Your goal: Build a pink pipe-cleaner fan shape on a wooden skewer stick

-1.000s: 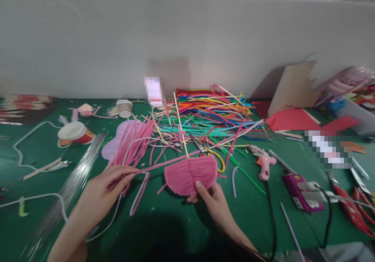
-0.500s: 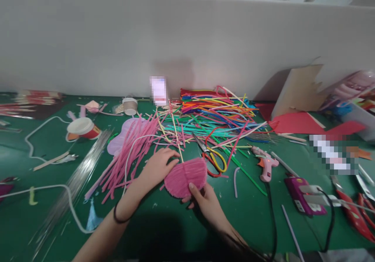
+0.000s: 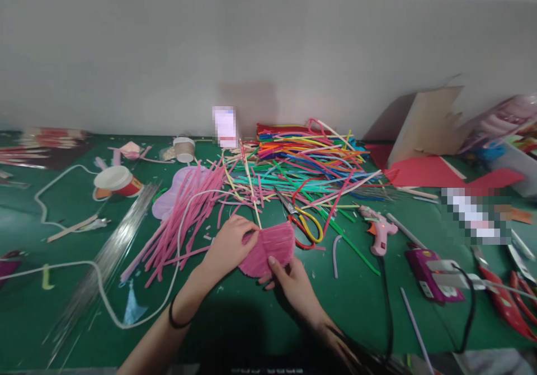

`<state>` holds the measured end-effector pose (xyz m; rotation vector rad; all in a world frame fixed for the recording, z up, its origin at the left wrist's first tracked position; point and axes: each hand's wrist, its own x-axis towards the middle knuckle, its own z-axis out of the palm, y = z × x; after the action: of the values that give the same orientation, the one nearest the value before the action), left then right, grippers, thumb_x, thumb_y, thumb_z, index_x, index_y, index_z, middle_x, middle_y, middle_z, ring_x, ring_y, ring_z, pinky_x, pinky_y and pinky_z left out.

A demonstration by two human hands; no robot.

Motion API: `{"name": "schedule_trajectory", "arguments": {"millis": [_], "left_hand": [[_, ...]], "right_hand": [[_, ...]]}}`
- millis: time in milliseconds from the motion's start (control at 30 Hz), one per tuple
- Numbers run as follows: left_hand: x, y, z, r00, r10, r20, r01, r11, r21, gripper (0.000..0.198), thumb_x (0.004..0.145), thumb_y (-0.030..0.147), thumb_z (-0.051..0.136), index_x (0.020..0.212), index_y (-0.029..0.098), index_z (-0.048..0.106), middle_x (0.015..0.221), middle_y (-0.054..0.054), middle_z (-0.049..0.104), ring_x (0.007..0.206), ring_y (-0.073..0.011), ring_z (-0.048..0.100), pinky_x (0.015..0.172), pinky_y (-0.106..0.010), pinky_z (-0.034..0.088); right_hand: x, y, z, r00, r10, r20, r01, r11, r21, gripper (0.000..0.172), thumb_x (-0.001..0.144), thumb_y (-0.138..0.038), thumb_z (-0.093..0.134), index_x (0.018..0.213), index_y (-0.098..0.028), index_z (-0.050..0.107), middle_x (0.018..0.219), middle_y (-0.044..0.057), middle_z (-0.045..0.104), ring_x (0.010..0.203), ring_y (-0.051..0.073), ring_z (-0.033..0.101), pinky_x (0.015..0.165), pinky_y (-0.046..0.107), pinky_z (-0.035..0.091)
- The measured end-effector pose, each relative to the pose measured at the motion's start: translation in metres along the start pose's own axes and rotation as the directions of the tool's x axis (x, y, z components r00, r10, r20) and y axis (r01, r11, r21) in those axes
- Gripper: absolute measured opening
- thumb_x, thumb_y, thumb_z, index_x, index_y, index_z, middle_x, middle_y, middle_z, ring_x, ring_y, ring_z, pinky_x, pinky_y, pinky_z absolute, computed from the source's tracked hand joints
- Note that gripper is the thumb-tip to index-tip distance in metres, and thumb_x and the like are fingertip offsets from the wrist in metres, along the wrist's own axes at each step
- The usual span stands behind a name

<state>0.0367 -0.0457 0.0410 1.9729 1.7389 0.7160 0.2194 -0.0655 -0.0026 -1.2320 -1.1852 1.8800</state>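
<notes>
A rounded, flat pink piece made of pipe cleaners (image 3: 277,241) is held over the table between my two hands. A thin pale stick (image 3: 253,188) reaches from its top edge toward the back. My left hand (image 3: 230,246) covers the left side of the piece, thumb and fingertips closed on its upper edge by the stick. My right hand (image 3: 289,285) pinches the lower right edge, thumb on the front and fingers partly hidden behind. Just right of the piece lie scissors (image 3: 308,227) with red and yellow handles.
Loose pink pipe cleaners (image 3: 188,213) lie to the left, a multicoloured pile (image 3: 310,151) behind. A pink glue gun (image 3: 378,232) with a black cord and a purple box (image 3: 432,277) are at right. A white cable (image 3: 178,257) loops past my left forearm. A paper cup (image 3: 118,182) lies left.
My left hand has shifted right over the pink piece, its fingertips now closed at the top edge by the stick. My right hand keeps its pinch. The view has tilted slightly.
</notes>
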Motion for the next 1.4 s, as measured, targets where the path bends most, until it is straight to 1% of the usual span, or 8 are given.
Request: {"name": "schedule_trajectory", "arguments": {"millis": [200, 400, 567, 733, 900, 1100, 1233, 1400], "left_hand": [[-0.004, 0.004, 0.004, 0.997, -0.06, -0.058, 0.056, 0.996, -0.066, 0.032, 0.089, 0.021, 0.051, 0.118, 0.023, 0.063, 0.109, -0.005, 0.068, 0.105, -0.0205, 0.06, 0.097, -0.037, 0.044], [-0.006, 0.008, 0.007, 0.997, -0.054, -0.056, 0.051, 0.998, -0.049, 0.028, 0.09, 0.026, 0.053, 0.115, 0.024, 0.066, 0.105, -0.005, 0.069, 0.103, -0.0205, 0.062, 0.095, -0.036, 0.047], [-0.001, 0.001, 0.004, 0.981, -0.044, -0.191, 0.052, 0.998, 0.034, 0.033, 0.096, 0.026, 0.041, 0.123, 0.021, 0.058, 0.111, -0.008, 0.067, 0.108, -0.0222, 0.06, 0.096, -0.038, 0.045], [0.013, 0.004, 0.007, 0.982, -0.188, 0.013, 0.187, 0.98, 0.07, 0.039, 0.095, 0.022, 0.035, 0.131, 0.015, 0.049, 0.097, -0.011, 0.07, 0.089, -0.024, 0.067, 0.079, -0.036, 0.049], [0.026, 0.002, 0.012, 0.965, -0.253, 0.073, 0.261, 0.954, -0.149, 0.052, 0.096, 0.034, 0.037, 0.144, 0.015, 0.029, 0.08, -0.005, 0.07, 0.076, -0.0229, 0.069, 0.069, -0.032, 0.046], [0.034, -0.002, 0.025, 0.934, -0.344, 0.096, 0.356, 0.873, -0.334, 0.092, 0.088, 0.042, 0.056, 0.151, 0.01, -0.002, 0.06, 0.005, 0.06, 0.058, -0.0213, 0.064, 0.056, -0.028, 0.042], [0.036, -0.001, 0.031, 0.94, -0.335, 0.072, 0.32, 0.785, -0.531, 0.1, 0.085, 0.034, 0.062, 0.15, 0.013, -0.011, 0.068, 0.003, 0.064, 0.067, -0.0202, 0.067, 0.067, -0.031, 0.048], [0.033, -0.001, 0.032, 0.945, -0.319, 0.064, 0.263, 0.633, -0.728, 0.097, 0.084, 0.026, 0.064, 0.15, 0.019, -0.007, 0.072, 0.003, 0.065, 0.078, -0.0186, 0.069, 0.079, -0.034, 0.05]], "right_hand": [[0.002, 0.002, 0.0, 1.0, -0.021, -0.013, 0.021, 1.0, 0.011, 0.054, 0.08, -0.061, 0.062, 0.099, -0.01, 0.056, 0.075, 0.009, 0.071, 0.062, 0.019, 0.071, 0.052, 0.026, 0.057], [0.002, 0.005, -0.001, 0.999, -0.033, 0.014, 0.032, 0.999, 0.008, 0.055, 0.081, -0.061, 0.062, 0.099, -0.01, 0.058, 0.077, 0.01, 0.072, 0.062, 0.019, 0.071, 0.052, 0.026, 0.057], [-0.001, 0.003, -0.001, 1.0, -0.023, -0.016, 0.023, 1.0, 0.016, 0.056, 0.079, -0.064, 0.062, 0.097, -0.011, 0.057, 0.072, 0.009, 0.071, 0.062, 0.02, 0.071, 0.053, 0.027, 0.057], [0.0, 0.005, -0.001, 1.0, -0.005, -0.005, 0.005, 0.999, 0.034, 0.058, 0.078, -0.064, 0.063, 0.099, -0.011, 0.058, 0.079, 0.011, 0.072, 0.067, 0.022, 0.072, 0.057, 0.03, 0.059], [0.002, 0.005, -0.002, 1.0, -0.014, -0.004, 0.014, 0.999, 0.029, 0.058, 0.078, -0.064, 0.063, 0.099, -0.011, 0.058, 0.077, 0.01, 0.072, 0.066, 0.021, 0.072, 0.058, 0.03, 0.059], [0.003, 0.006, -0.004, 0.998, -0.005, 0.059, 0.004, 1.0, 0.02, 0.057, 0.078, -0.066, 0.062, 0.093, -0.012, 0.058, 0.074, 0.009, 0.071, 0.064, 0.02, 0.072, 0.062, 0.031, 0.059], [0.004, 0.006, -0.005, 0.998, 0.013, 0.067, -0.015, 0.999, 0.03, 0.057, 0.077, -0.067, 0.062, 0.092, -0.012, 0.057, 0.071, 0.009, 0.071, 0.064, 0.02, 0.072, 0.064, 0.032, 0.059], [0.005, 0.006, -0.006, 0.997, 0.034, 0.064, -0.038, 0.997, 0.071, 0.056, 0.076, -0.064, 0.065, 0.096, -0.012, 0.056, 0.075, 0.009, 0.072, 0.067, 0.022, 0.073, 0.069, 0.036, 0.06]]}}
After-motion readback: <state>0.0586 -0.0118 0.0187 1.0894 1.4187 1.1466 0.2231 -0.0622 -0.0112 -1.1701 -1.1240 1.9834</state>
